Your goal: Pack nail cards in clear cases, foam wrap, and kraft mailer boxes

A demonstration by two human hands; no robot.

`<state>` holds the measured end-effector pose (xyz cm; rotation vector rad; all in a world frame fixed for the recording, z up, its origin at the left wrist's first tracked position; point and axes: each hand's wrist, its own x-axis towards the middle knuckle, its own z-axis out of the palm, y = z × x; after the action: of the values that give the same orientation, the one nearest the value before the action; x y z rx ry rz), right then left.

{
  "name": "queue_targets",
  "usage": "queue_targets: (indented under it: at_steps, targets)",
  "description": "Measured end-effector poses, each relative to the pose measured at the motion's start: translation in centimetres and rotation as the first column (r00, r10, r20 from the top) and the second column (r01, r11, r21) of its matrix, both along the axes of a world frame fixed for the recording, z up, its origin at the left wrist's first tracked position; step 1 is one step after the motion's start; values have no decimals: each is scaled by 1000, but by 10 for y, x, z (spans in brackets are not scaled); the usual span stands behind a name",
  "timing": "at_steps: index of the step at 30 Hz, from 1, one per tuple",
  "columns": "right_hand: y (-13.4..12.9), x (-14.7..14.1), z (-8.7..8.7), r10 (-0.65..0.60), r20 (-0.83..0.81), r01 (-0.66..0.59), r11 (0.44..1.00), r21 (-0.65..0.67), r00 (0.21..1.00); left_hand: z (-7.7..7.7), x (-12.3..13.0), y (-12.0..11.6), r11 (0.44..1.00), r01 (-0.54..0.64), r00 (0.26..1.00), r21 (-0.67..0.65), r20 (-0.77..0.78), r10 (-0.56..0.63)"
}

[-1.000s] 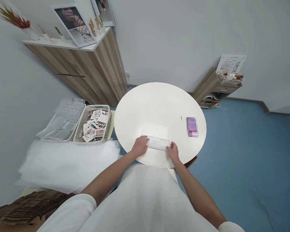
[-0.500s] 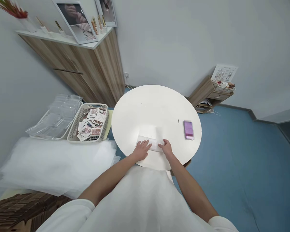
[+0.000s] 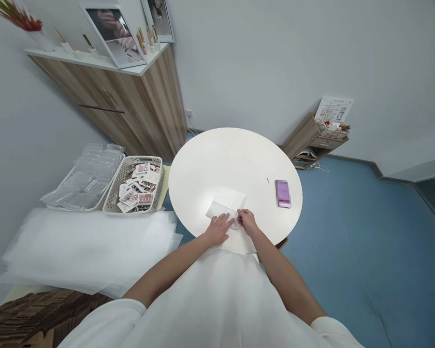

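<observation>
On the near part of the round white table [image 3: 203, 164] lies a folded white foam sheet [image 3: 218, 209], turned at a slant, with a flap reaching away from me. My left hand [image 3: 218, 229] rests flat on its near side, fingers spread. Opposite, my right hand [image 3: 246, 221] pinches the right end of the sheet between thumb and curled fingers. Whether anything is wrapped inside the sheet is hidden. To the right on the table lies a purple, blurred rectangular item [image 3: 283, 194], apart from both hands.
Left of the table are a stack of white foam sheets [image 3: 90, 246], a basket of small printed packets [image 3: 136, 186] and a tray of clear plastic cases [image 3: 90, 179]. A wooden cabinet [image 3: 130, 106] stands behind; a small shelf unit [image 3: 321, 140] is at the right wall.
The folded sheet has turned clockwise, its right end now nearer me. My right hand has gone from spread fingers at its end to a pinch; my left hand has slid slightly right.
</observation>
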<state>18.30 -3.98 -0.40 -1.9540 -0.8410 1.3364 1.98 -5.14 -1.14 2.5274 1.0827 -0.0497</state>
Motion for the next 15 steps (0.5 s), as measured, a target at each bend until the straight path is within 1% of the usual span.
queue_targets:
  at_steps: [2, 3, 5, 7, 10, 12, 13, 14, 15]
  targets:
    - [2, -7, 2, 54, -12, -54, 999, 10, 998, 4, -3, -1, 999, -43, 999, 11, 29, 43]
    - [3, -9, 3, 80, -7, -80, 997, 11, 997, 6, -4, -1, 999, -37, 999, 21, 39, 36]
    - [5, -9, 5, 136, 25, -136, 991, 5, 990, 7, -6, 0, 999, 25, 999, 39, 41, -26]
    - [6, -6, 6, 197, 87, -197, 980, -6, 977, 6, -8, 1, 996, 70, 997, 47, 17, -71]
    - [4, -2, 7, 279, 202, -283, 959, -11, 939, 4, -11, 2, 998, 46, 999, 49, -27, -45]
    - [0, -4, 5, 336, 292, -346, 938, -20, 895, 3, -15, 1, 999, 25, 999, 31, -41, -24]
    - [-2, -6, 4, 372, 354, -386, 922, -33, 858, 2, -17, 0, 1000, 0, 999, 15, -45, 1]
    - [-5, -9, 2, 405, 426, -426, 903, -49, 809, 0, -20, -1, 998, -55, 997, -6, -49, 54]
    - [-7, -12, 0, 430, 497, -463, 884, -63, 754, -2, -23, -2, 988, -151, 987, -30, -59, 149]
